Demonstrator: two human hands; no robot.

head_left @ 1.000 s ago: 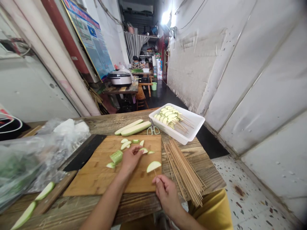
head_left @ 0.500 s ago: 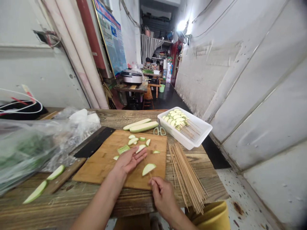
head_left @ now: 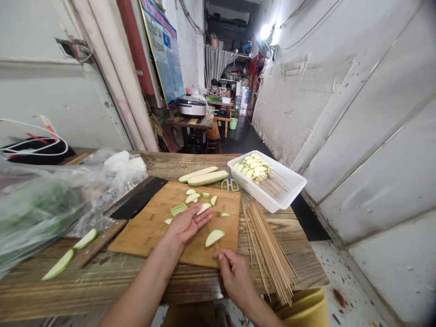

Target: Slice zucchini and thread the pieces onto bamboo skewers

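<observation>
My right hand (head_left: 235,272) is closed in a pinch on a thin bamboo skewer (head_left: 217,245) near the board's front edge. One half-moon zucchini slice (head_left: 214,238) is threaded on that skewer, and the stick's tip points toward my other hand. Palm turned up, my left hand (head_left: 189,223) is over the middle of the wooden cutting board (head_left: 153,236). A second zucchini slice (head_left: 204,208) sits between its thumb and fingers. Loose slices (head_left: 192,198) lie behind that hand, with a green piece (head_left: 179,209) beside it.
Bamboo skewers (head_left: 270,254) lie right of the board. A white tub (head_left: 286,186) behind them holds skewered slices. Scissors (head_left: 230,184) and two long zucchini pieces (head_left: 207,178) are at the back. At left are a knife (head_left: 102,243), two slices (head_left: 59,265) and a plastic bag (head_left: 37,204).
The view has shifted slightly, moving everything a little to the right in the picture. Both hands keep nearly the same pose, and the threaded slice stays on the skewer.
</observation>
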